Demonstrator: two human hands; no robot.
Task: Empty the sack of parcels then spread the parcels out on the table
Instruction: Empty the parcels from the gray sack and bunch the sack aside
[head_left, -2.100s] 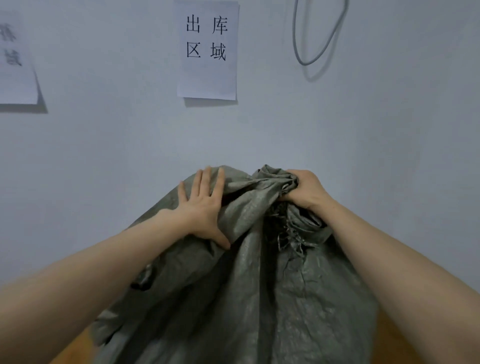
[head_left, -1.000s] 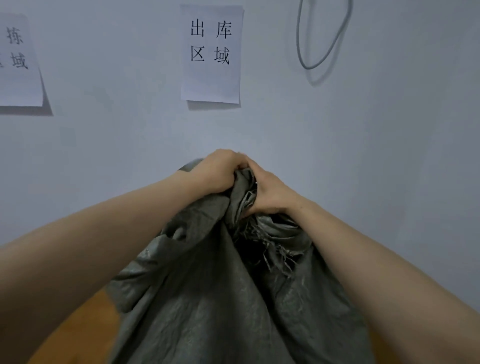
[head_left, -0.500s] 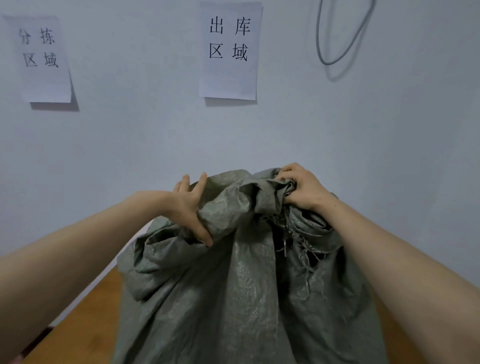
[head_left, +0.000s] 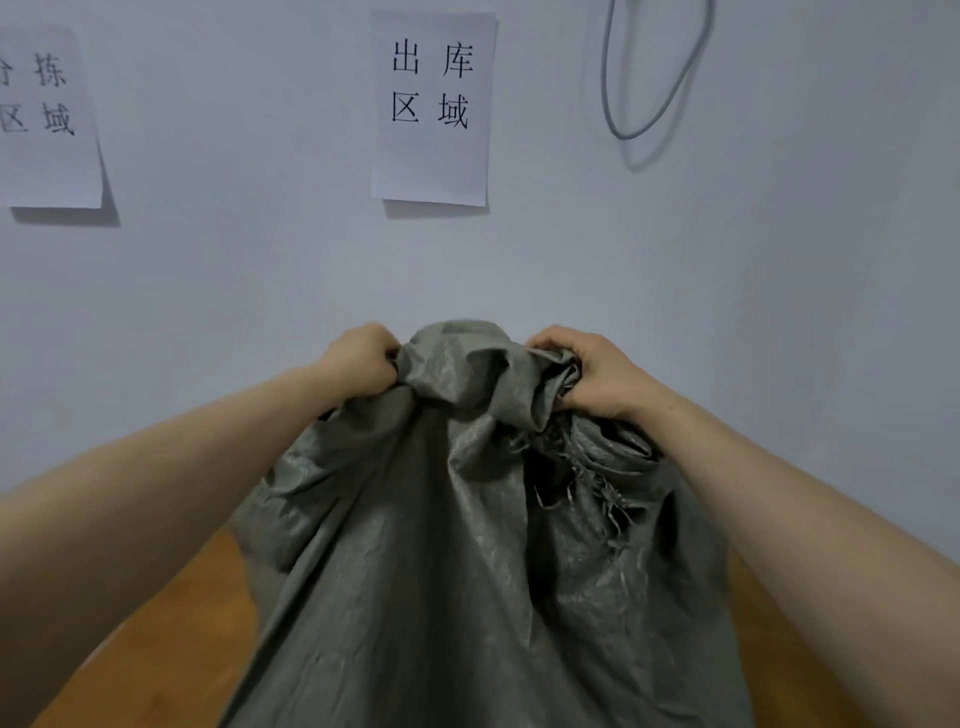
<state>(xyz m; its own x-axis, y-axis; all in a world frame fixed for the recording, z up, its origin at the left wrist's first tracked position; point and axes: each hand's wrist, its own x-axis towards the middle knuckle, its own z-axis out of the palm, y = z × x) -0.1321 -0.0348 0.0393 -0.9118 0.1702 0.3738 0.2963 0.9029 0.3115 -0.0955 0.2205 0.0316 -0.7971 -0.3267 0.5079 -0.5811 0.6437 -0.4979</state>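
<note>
Gripping bunched top of sack (head_left: 441, 545) with left hand (head_left: 358, 358) and right hand (head_left: 587, 374), clenching fingers tight into fabric. Holding sack upright on tabletop (head_left: 171, 613), near centre. Judging emptying as barely starting; seeing no parcels. Next likely needing lifting, upending.

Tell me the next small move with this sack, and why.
Probably lift it higher and shake: left hand and right hand both grip the sack at its bunched top, it hangs over the table, and no parcels show there.
</note>
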